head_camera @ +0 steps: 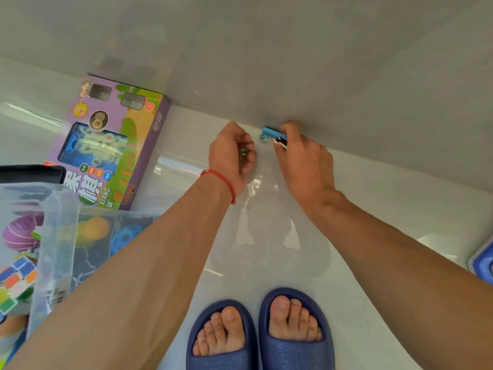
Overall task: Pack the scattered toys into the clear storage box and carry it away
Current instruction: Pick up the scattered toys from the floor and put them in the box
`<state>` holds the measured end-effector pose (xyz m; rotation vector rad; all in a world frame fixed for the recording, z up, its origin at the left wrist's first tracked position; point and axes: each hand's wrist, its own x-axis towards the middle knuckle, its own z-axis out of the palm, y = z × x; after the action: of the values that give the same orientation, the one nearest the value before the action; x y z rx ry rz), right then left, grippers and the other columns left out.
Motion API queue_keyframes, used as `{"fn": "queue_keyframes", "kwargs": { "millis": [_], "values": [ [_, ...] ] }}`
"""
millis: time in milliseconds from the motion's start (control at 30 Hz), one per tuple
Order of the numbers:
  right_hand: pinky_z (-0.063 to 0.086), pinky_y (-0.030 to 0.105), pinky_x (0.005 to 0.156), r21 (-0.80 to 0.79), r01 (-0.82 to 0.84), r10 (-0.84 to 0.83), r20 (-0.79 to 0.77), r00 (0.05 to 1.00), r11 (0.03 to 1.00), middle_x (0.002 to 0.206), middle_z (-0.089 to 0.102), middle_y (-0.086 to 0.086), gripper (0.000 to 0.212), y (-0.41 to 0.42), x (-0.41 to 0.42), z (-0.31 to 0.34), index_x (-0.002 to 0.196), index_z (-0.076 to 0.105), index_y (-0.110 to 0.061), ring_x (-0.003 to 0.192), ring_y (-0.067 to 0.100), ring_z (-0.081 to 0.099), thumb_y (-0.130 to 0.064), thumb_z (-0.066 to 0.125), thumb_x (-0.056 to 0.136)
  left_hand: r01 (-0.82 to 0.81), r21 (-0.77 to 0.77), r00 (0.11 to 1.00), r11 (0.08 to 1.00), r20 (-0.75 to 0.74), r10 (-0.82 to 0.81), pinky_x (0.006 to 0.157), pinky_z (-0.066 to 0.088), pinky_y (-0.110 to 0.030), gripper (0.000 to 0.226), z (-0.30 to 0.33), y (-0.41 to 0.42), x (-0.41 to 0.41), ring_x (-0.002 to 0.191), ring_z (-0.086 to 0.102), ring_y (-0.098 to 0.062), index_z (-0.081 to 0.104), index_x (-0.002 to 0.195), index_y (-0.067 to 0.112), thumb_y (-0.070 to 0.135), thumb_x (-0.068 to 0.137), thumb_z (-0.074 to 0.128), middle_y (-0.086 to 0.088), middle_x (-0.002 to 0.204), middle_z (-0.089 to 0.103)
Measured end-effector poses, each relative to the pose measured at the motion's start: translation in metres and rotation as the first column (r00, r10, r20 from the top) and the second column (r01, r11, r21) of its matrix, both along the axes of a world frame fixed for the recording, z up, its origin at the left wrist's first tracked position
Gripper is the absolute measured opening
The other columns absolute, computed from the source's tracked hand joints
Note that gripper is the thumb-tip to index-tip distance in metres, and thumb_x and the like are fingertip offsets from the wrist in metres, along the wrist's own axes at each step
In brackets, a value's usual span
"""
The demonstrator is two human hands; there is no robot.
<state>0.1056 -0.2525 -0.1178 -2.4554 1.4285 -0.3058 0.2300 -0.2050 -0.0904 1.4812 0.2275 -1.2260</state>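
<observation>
Down at the foot of the wall (293, 62), the right hand (304, 158) pinched a small blue toy (272, 133) lying right against it; the left hand (230, 153), just left of that, curled round something tiny and green (243, 151); the clear storage box (61, 236) sat well back from the wall, half-full. Best, I reckoned, to lift the toy clear before turning; keep both grips snug, then drop both in together.

Single head-worn wide-angle view, looking steeply down along both forearms to the floor (373, 198) at the wall's (293, 62) base; close range.
</observation>
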Motion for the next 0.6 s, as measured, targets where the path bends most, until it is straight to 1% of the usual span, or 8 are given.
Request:
{"fn": "queue_keyframes", "kwargs": {
  "millis": [67, 167, 300, 433, 500, 533, 567, 600],
  "values": [
    [0.034, 0.034, 0.058, -0.092, -0.114, 0.098, -0.165, 0.981, 0.989, 0.090, 0.072, 0.007, 0.035, -0.002, 0.000, -0.007, 0.128, 0.054, -0.013, 0.073, 0.038, 0.068, -0.027, 0.058, 0.096, 0.145, 0.191, 0.911, 0.971, 0.356, -0.206, 0.045, 0.034, -0.022, 0.023, -0.007, -0.003, 0.001, 0.049, 0.041, -0.017, 0.056, 0.063, 0.012, 0.023, 0.083, 0.060, -0.002, 0.061, 0.051],
    [0.030, 0.029, 0.052, -0.169, -0.149, 0.095, -0.291, 0.952, 0.974, 0.073, 0.071, 0.004, 0.036, -0.008, 0.001, -0.011, 0.118, 0.058, -0.011, 0.059, 0.034, 0.067, -0.022, 0.071, 0.086, 0.296, 0.402, 0.571, 0.866, 0.653, -0.498, 0.064, 0.051, -0.028, 0.024, -0.024, -0.005, 0.004, 0.063, 0.058, -0.016, 0.064, 0.073, 0.015, 0.037, 0.084, 0.066, 0.003, 0.067, 0.063],
    [0.036, 0.035, 0.063, -0.027, -0.069, 0.061, -0.243, 0.968, 0.997, 0.089, 0.072, 0.015, 0.027, -0.013, -0.001, -0.007, 0.118, 0.053, -0.009, 0.083, 0.040, 0.069, -0.025, 0.054, 0.095, 0.317, 0.593, 0.229, 0.740, 0.710, -0.666, 0.076, 0.053, -0.037, 0.035, -0.036, -0.007, 0.003, 0.083, 0.063, -0.029, 0.059, 0.092, 0.018, 0.053, 0.089, 0.059, -0.006, 0.086, 0.068],
    [0.037, 0.037, 0.069, 0.142, 0.083, -0.052, -0.213, 0.976, 0.986, 0.092, 0.066, 0.014, 0.030, 0.013, -0.033, -0.002, 0.114, 0.053, -0.013, 0.088, 0.041, 0.062, -0.035, 0.046, 0.094, 0.328, 0.730, -0.126, 0.599, 0.663, -0.738, 0.071, 0.048, -0.040, 0.033, -0.036, -0.011, 0.000, 0.088, 0.061, -0.041, 0.052, 0.111, 0.010, 0.038, 0.100, 0.040, -0.018, 0.097, 0.065],
    [0.037, 0.034, 0.065, 0.282, 0.165, -0.110, -0.200, 0.974, 0.945, 0.081, 0.060, 0.008, 0.024, 0.032, -0.054, 0.004, 0.097, 0.056, -0.015, 0.078, 0.036, 0.060, -0.038, 0.049, 0.093, 0.315, 0.796, -0.201, 0.518, 0.589, -0.783, 0.069, 0.042, -0.037, 0.032, -0.029, -0.015, 0.001, 0.091, 0.061, -0.042, 0.051, 0.114, 0.009, 0.034, 0.100, 0.036, -0.020, 0.101, 0.064],
    [0.037, 0.031, 0.060, 0.426, 0.232, -0.188, -0.142, 0.972, 0.875, 0.074, 0.058, 0.006, 0.024, 0.041, -0.064, 0.008, 0.085, 0.055, -0.016, 0.069, 0.031, 0.057, -0.038, 0.050, 0.092, 0.325, 0.818, -0.195, 0.475, 0.549, -0.813, 0.070, 0.040, -0.036, 0.033, -0.027, -0.017, 0.001, 0.094, 0.061, -0.040, 0.052, 0.115, 0.009, 0.033, 0.100, 0.036, -0.019, 0.105, 0.063],
    [0.035, 0.029, 0.054, 0.633, 0.278, -0.324, -0.045, 0.945, 0.723, 0.067, 0.055, 0.005, 0.028, 0.051, -0.074, 0.015, 0.074, 0.052, -0.016, 0.059, 0.025, 0.051, -0.038, 0.050, 0.091, 0.348, 0.831, -0.155, 0.434, 0.508, -0.847, 0.073, 0.040, -0.036, 0.036, -0.020, -0.016, -0.001, 0.100, 0.060, -0.039, 0.054, 0.117, 0.009, 0.034, 0.099, 0.037, -0.019, 0.111, 0.062],
    [0.030, 0.027, 0.048, 0.843, 0.238, -0.496, 0.039, 0.868, 0.483, 0.063, 0.051, 0.006, 0.029, 0.062, -0.085, 0.023, 0.069, 0.048, -0.016, 0.051, 0.021, 0.042, -0.035, 0.049, 0.090, 0.393, 0.825, -0.065, 0.407, 0.466, -0.882, 0.078, 0.042, -0.036, 0.040, -0.016, -0.013, -0.005, 0.106, 0.059, -0.038, 0.056, 0.120, 0.008, 0.036, 0.099, 0.038, -0.018, 0.117, 0.062]
  ]
}}
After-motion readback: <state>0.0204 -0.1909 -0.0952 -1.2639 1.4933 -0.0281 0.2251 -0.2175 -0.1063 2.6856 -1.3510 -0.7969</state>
